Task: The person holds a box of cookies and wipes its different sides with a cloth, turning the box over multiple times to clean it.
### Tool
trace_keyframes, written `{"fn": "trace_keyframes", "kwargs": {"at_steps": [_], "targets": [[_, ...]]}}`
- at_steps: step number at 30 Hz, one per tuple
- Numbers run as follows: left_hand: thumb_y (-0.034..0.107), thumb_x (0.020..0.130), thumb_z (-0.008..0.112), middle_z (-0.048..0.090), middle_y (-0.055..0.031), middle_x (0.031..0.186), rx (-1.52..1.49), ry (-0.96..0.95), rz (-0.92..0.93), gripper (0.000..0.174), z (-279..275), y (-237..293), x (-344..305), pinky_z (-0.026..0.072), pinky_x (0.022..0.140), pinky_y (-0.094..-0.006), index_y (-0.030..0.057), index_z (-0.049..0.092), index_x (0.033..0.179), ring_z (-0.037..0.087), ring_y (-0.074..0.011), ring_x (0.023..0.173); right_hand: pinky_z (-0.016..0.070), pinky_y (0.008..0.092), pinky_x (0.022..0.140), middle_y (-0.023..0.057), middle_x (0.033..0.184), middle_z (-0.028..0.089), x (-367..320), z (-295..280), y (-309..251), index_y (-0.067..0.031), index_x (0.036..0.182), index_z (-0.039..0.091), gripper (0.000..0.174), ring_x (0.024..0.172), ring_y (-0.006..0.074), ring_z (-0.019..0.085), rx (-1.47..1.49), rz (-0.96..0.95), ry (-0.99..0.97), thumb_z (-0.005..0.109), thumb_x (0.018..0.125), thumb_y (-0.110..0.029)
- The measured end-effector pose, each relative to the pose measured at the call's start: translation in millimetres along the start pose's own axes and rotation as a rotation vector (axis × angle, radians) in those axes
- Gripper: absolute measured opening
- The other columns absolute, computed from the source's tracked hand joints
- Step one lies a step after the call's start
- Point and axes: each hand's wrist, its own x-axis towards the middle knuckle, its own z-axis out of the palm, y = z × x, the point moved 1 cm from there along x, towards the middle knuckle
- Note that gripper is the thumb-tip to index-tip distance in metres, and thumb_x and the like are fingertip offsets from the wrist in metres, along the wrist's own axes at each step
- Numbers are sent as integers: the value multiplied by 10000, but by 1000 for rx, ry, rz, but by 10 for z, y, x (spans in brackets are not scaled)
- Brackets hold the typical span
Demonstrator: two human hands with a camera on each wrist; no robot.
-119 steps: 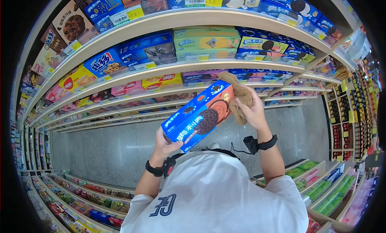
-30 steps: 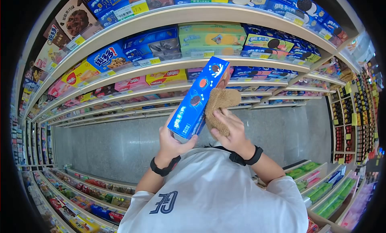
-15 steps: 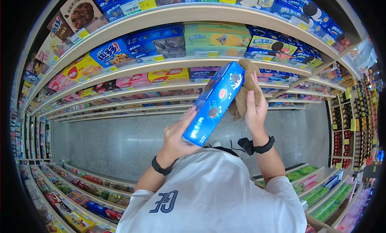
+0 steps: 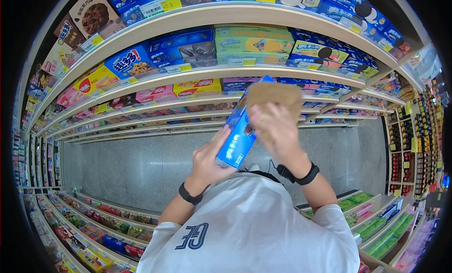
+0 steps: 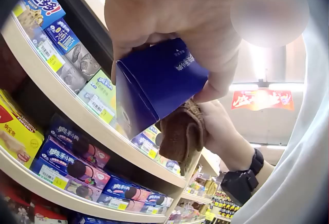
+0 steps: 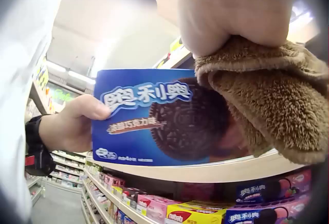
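Slipping possible: box [image 4: 239,140], clamped near one end by left hand [image 4: 206,157], could be twisted loose if cloth [image 4: 278,93], gripped by right hand [image 4: 278,134], pressed hard.

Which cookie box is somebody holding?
The blue box gripped by the left hand, with a big dark cookie printed on its front. The other cookie boxes sit on shelves.
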Motion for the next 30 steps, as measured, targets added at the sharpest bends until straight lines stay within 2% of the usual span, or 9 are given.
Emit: {"fn": "trace_keyframes", "kwargs": {"at_steps": [2,6,8,10,13,19,20,22,30], "targets": [[204,541,796,604,-216,1151,-36,-34,-94,735,32,-76,-23,541,752,-345,14,563,1212,665,-297,913,391,485,971,67,1206,606,-40,54,-256,-99,1117,625,397,1155,311,533,136,-96,-61,715,739,-180],[175,525,766,666,-176,936,-21,-57,-83,738,11,-165,-29,532,676,-338,17,562,1217,675,-284,762,359,512,987,55,1249,572,-44,73,-311,-101,1136,631,419,1169,299,519,396,-245,-238,700,754,-260],[164,524,754,673,-161,868,-58,-75,-117,739,-17,-122,-10,527,662,-337,22,560,1223,673,-285,738,264,563,1033,79,1346,495,27,3,-75,-135,1151,640,373,1249,330,436,119,-129,-204,630,828,-322],[162,523,749,667,-158,842,-151,-35,-89,756,5,-74,13,526,658,-342,43,553,1243,669,-284,722,166,603,1058,99,1415,416,86,-72,91,-178,1185,630,353,1318,376,330,-212,228,-133,562,881,-344],[161,523,742,665,-164,832,-176,-16,-89,774,61,-46,4,524,655,-348,62,543,1264,667,-282,709,155,608,1062,104,1448,370,27,7,267,-201,1204,620,347,1354,405,247,102,367,-75,545,891,-329],[171,584,768,670,-171,965,-172,-37,-295,643,116,-150,-38,532,712,-347,54,580,1188,677,-296,828,191,609,1064,97,1452,356,-45,109,-394,-198,1294,534,581,1343,349,304,284,43,-292,666,772,-414],[211,606,805,670,-161,1002,-210,-22,-186,595,116,-191,-34,530,745,-353,41,593,1136,670,-291,906,191,609,1064,97,1452,356,-47,130,-428,-198,1294,534,581,1343,349,304,281,45,-287,666,772,-414],[229,601,818,669,-158,1013,-236,-25,-213,616,94,-196,-44,528,757,-355,37,589,1140,667,-283,925,221,601,1057,113,1452,350,-63,156,-477,-205,1312,518,713,1337,343,320,341,-44,-344,735,686,-469],[149,578,749,687,-149,899,-243,-57,-188,723,-41,-51,2,534,722,-306,24,525,1255,694,-226,824,242,611,1044,139,1453,333,98,-118,43,-246,1346,470,860,1337,375,298,-154,64,-244,785,588,-501]]}}
